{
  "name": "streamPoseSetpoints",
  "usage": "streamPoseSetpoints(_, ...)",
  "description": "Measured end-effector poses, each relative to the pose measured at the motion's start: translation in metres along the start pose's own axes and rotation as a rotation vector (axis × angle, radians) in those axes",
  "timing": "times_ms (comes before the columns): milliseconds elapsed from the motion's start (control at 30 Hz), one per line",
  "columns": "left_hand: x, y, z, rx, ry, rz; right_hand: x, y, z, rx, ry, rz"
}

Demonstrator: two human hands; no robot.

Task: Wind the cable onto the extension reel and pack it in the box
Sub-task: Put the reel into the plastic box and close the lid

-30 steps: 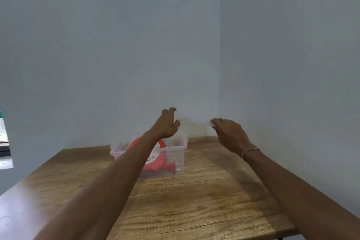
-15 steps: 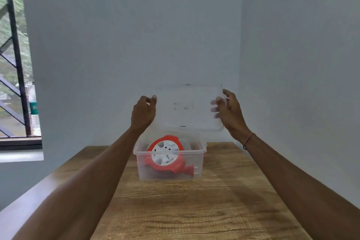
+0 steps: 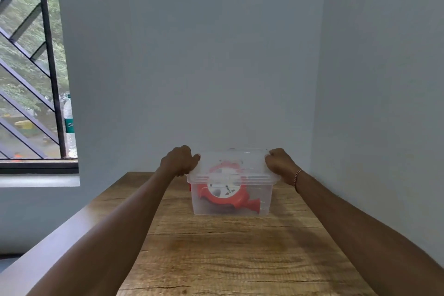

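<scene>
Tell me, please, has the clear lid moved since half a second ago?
Yes. The lid has come down: earlier it was held up above the box, and now it lies on the box's rim, gripped by the left hand and right hand.

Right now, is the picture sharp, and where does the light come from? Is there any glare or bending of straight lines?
Head view: daylight enters from the window on the left, which looks overexposed at the top; soft arm shadows fall on the table; the box and the reel inside look slightly soft through the clear lid; the window bars lean, a wide-angle effect.
</scene>
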State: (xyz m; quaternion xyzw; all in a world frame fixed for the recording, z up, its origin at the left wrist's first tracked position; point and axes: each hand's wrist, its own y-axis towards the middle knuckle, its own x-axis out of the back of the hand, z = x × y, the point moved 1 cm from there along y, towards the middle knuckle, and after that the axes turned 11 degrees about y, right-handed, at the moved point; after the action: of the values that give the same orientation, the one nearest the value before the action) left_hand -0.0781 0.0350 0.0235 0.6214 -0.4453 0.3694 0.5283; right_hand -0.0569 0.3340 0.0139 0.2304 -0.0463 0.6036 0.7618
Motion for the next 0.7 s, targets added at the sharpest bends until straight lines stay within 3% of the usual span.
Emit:
streamPoseSetpoints(533,-0.004,0.004,0.007,0.012,0.098,0.057,-0.013,0.003,-0.009,-0.052,-0.186,0.039)
streamPoseSetpoints(700,-0.007,0.005,0.006,0.054,-0.017,0.118,-0.014,0.004,-0.007,-0.064,-0.242,0.068)
